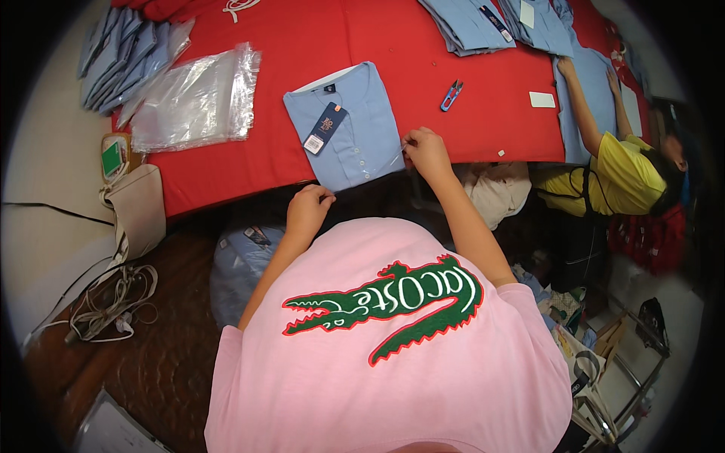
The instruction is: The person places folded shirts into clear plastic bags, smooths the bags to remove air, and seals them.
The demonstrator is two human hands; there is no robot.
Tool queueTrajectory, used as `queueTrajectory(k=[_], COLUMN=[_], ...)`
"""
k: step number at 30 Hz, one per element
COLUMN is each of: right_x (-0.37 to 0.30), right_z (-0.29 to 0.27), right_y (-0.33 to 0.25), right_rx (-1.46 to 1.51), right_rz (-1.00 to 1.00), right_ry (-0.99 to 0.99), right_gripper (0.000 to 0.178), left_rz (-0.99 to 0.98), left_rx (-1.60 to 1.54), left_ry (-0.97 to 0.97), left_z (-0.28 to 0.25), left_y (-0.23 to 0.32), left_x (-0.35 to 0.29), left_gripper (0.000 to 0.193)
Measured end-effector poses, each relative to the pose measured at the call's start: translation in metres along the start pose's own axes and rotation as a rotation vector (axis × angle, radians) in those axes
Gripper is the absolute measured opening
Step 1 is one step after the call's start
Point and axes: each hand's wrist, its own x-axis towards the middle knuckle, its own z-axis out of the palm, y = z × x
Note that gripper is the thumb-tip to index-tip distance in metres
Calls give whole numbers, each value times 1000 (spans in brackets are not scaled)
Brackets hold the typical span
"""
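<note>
A folded light-blue shirt (362, 121) lies on the red-covered table in front of me, its collar away from me. On its front lies a dark hang tag (325, 128) on a loop. A faint sheen along the shirt's near right edge looks like clear plastic. There my right hand (429, 155) has thumb and fingertips pinched together, apparently on that film. At the near left corner, by the table edge, my left hand (308, 211) is closed with its fingertips together; what it pinches is too small to tell.
Clear plastic bags (200, 102) are stacked to the left, near folded blue shirts (124, 57). Blue thread snips (451, 96) and a white card (541, 100) lie to the right. A person in yellow (623, 177) handles blue cloth (585, 98) there. Tangled cables (113, 302) lie lower left.
</note>
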Motion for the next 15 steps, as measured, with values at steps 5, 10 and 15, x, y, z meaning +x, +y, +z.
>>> queueTrajectory(k=[5,10,15], right_x=[13,11,8], right_z=[-1,-1,4], right_y=[-29,-43,-51], right_rx=[-150,-314,-322], right_rz=[-166,-218,-218], right_ry=[92,93,105], right_gripper=[10,4,5], left_rz=[-106,-158,-175], left_rx=[10,99,150], left_ry=[-1,62,210], left_z=[0,3,12], left_y=[5,11,-4], left_x=[-3,-11,-3], left_gripper=[16,14,13])
